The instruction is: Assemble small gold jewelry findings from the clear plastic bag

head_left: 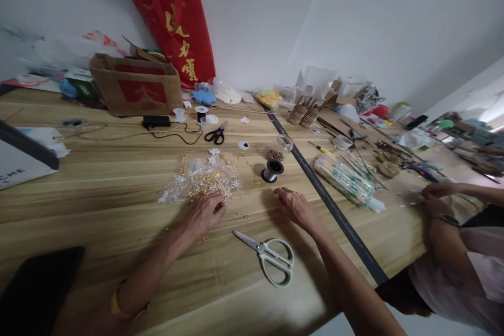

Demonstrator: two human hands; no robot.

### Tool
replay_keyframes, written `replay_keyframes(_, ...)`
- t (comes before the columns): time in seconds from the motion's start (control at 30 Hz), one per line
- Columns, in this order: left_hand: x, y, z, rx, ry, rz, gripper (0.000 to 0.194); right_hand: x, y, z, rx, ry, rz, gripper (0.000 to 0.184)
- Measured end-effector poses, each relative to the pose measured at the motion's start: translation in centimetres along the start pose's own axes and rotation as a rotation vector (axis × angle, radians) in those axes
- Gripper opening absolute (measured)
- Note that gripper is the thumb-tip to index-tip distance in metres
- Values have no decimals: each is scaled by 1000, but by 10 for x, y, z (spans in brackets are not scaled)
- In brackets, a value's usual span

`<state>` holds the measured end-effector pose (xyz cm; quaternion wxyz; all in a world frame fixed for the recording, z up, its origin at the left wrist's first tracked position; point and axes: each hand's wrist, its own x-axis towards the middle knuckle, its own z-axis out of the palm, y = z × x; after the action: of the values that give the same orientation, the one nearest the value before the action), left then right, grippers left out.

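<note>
My left hand [207,214] rests at the near edge of a heap of clear plastic bags [179,186] with small gold and silver jewellery findings [214,185]. Its fingers are curled together, and whatever they may pinch is hidden. To the right, my right hand [293,205] lies on the wood with its fingers loosely stretched and nothing visible in them. Just beyond it stands a black spool of thin wire [272,171]. A gold chain [250,168] lies left of the spool. Scissors with pale handles [263,248] lie between my forearms, blades pointing left.
Black scissors [216,134], a jar of beads [275,155] and a bagged bundle of sticks [342,181] lie farther out. A dark strip [334,207] crosses the table. At right, a co-worker's hands [437,197] are busy. A dark flat object [43,283] is near left.
</note>
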<state>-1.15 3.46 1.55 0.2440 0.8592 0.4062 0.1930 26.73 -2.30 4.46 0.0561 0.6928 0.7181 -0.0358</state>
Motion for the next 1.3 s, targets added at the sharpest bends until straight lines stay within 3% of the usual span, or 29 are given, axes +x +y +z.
replay_keyframes(0.23, 0, -1, -1, 1, -22, -9, 17, 17, -8, 2, -141, 22, 2, 29)
replay_keyframes(0.43, 0, -6, 3, 7, -29, -22, 16, 39, -11, 17, -153, 13, -20, 34)
replay_keyframes(0.7, 1, -5, 2, -17, -45, -45, 17, 38, -10, 33, -102, 49, 22, 30)
replay_keyframes(1.07, 1, -6, 4, -9, -57, -34, 16, -1, 19, 25, 136, 106, 60, 13)
replay_keyframes(1.3, 2, -3, 3, -8, -45, -40, 15, 21, 41, 33, 260, 200, 155, 18)
